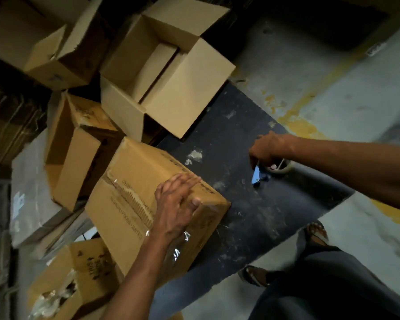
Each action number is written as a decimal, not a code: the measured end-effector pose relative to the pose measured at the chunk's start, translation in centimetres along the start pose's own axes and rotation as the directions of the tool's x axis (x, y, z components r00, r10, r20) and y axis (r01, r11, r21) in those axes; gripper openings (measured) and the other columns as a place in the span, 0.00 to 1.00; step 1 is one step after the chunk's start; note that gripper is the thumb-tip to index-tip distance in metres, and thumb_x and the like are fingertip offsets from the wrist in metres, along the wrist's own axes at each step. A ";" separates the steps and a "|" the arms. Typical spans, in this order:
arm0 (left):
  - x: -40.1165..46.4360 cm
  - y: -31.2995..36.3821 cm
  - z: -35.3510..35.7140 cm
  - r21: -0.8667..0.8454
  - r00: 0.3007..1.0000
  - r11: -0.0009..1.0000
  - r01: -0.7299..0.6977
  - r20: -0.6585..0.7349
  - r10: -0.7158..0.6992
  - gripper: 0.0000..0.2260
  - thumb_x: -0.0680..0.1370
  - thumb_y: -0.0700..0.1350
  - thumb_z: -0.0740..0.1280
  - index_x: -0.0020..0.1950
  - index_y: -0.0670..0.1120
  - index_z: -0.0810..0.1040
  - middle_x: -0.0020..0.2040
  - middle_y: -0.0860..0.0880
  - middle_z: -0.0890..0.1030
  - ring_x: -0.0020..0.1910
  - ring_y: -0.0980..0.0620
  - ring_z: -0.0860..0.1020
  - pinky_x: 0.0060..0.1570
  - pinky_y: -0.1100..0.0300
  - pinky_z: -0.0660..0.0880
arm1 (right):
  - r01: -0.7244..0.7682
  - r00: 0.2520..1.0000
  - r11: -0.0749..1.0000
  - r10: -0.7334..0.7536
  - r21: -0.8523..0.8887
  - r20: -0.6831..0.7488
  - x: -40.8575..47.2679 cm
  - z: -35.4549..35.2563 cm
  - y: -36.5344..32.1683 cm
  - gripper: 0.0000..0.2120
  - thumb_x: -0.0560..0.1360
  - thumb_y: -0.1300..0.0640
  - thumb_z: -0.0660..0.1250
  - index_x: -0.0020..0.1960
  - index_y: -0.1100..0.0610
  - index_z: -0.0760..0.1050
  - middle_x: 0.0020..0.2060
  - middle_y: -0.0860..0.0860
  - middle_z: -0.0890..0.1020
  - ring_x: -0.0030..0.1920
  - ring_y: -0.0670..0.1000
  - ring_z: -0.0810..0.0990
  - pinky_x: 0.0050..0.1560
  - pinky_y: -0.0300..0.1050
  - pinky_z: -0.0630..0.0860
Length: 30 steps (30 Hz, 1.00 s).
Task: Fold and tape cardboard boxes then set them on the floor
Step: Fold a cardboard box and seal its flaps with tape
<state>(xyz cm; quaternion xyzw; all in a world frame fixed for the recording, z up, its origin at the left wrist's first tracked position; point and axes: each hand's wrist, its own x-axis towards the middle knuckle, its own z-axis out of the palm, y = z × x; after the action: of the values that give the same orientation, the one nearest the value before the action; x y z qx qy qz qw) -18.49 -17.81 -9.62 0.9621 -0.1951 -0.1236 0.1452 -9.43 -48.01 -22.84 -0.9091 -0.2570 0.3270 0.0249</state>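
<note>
The left hand [178, 204], nearest the camera, lies flat with straight fingers spread on the taped cardboard box [153, 204], pressing it down, seemingly to smooth the clear tape and keep the box from sliding on the black tabletop [252, 215], where it sits at the left edge, partly overhanging. The tabletop itself, the largest surface, serves as the work bench, with the grey floor [333, 77] and its worn yellow line around it. Beyond the table's far corner stands one open box [169, 63], flaps up, likely a finished one set aside. Left of it I count about three more brown boxes, tilted and crowded together, and one torn box with plastic scraps at the lower left; the blur makes an exact count uncertain. The right hand [267, 150] reaches across the table, fingers curled round a tape dispenser [273, 169] with one roll, probably parking it or picking it up.
</note>
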 end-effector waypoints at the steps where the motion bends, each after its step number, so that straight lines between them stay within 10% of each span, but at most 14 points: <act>1: -1.2 -0.1 -0.5 -0.092 0.989 0.994 0.057 -0.127 -0.068 0.41 0.77 0.78 0.43 0.72 0.55 0.78 0.73 0.54 0.76 0.76 0.55 0.67 0.74 0.51 0.58 | -0.007 0.999 0.999 0.005 -0.050 -0.034 -0.4 -0.9 -1.0 0.17 0.74 0.48 0.72 0.62 0.37 0.79 0.59 0.45 0.82 0.60 0.55 0.79 0.58 0.58 0.78; 6: -11.6 -1.5 -2.0 -0.521 0.748 0.812 0.265 -0.420 -0.514 0.22 0.79 0.70 0.62 0.62 0.58 0.83 0.61 0.63 0.82 0.61 0.67 0.78 0.57 0.73 0.73 | 0.275 0.820 0.961 -0.211 0.043 -0.532 -3.7 -6.6 -10.2 0.22 0.74 0.54 0.64 0.66 0.42 0.79 0.57 0.49 0.80 0.57 0.57 0.79 0.53 0.53 0.79; 9: -19.1 -4.5 -1.3 -0.629 0.542 0.712 0.313 -0.497 -0.678 0.19 0.77 0.63 0.70 0.57 0.50 0.86 0.53 0.54 0.87 0.54 0.59 0.84 0.52 0.67 0.78 | 0.540 0.644 0.838 -0.351 0.078 -0.679 -5.7 -8.8 -17.5 0.19 0.75 0.52 0.63 0.63 0.45 0.83 0.53 0.47 0.82 0.52 0.54 0.80 0.50 0.50 0.79; 13: -25.5 -9.0 0.2 -0.732 0.370 0.596 0.330 -0.480 -0.795 0.05 0.78 0.50 0.74 0.52 0.51 0.86 0.49 0.51 0.88 0.52 0.50 0.85 0.54 0.50 0.82 | 0.657 0.624 0.753 -0.517 0.035 -0.586 -6.5 -8.9 -27.6 0.16 0.77 0.51 0.67 0.64 0.45 0.82 0.58 0.45 0.83 0.58 0.50 0.79 0.58 0.48 0.77; 15: -26.6 -11.6 0.8 -0.716 0.402 0.637 0.286 -0.514 -0.758 0.06 0.77 0.45 0.75 0.52 0.55 0.86 0.50 0.54 0.87 0.53 0.55 0.85 0.57 0.50 0.82 | 0.655 0.629 0.756 -0.561 -0.022 -0.537 -5.6 -7.7 -31.4 0.18 0.78 0.45 0.63 0.65 0.44 0.81 0.58 0.44 0.83 0.59 0.50 0.79 0.60 0.49 0.77; 23: -25.2 -22.8 2.1 -0.422 0.906 0.905 0.059 -0.357 -0.226 0.22 0.72 0.57 0.77 0.65 0.55 0.83 0.73 0.54 0.76 0.76 0.50 0.69 0.75 0.47 0.67 | 0.463 0.728 0.886 -0.388 -0.013 -0.565 -2.5 -3.1 -38.9 0.18 0.82 0.40 0.61 0.56 0.48 0.85 0.56 0.44 0.84 0.51 0.49 0.83 0.51 0.46 0.79; 30: -23.7 -26.8 5.1 -0.238 0.878 0.958 -0.160 -0.479 0.028 0.29 0.73 0.74 0.59 0.64 0.60 0.84 0.73 0.58 0.75 0.77 0.46 0.66 0.71 0.41 0.55 | 0.318 0.766 0.928 -0.130 0.195 -0.629 -2.8 -2.4 -41.2 0.21 0.78 0.41 0.67 0.54 0.58 0.84 0.47 0.33 0.81 0.47 0.29 0.79 0.45 0.23 0.70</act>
<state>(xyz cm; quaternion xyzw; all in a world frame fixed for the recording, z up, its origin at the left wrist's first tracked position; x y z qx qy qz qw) -32.05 14.36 -18.81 0.9235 -0.1823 0.0953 0.3239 -28.43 -13.32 -10.55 -0.9137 -0.2923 0.0474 0.2784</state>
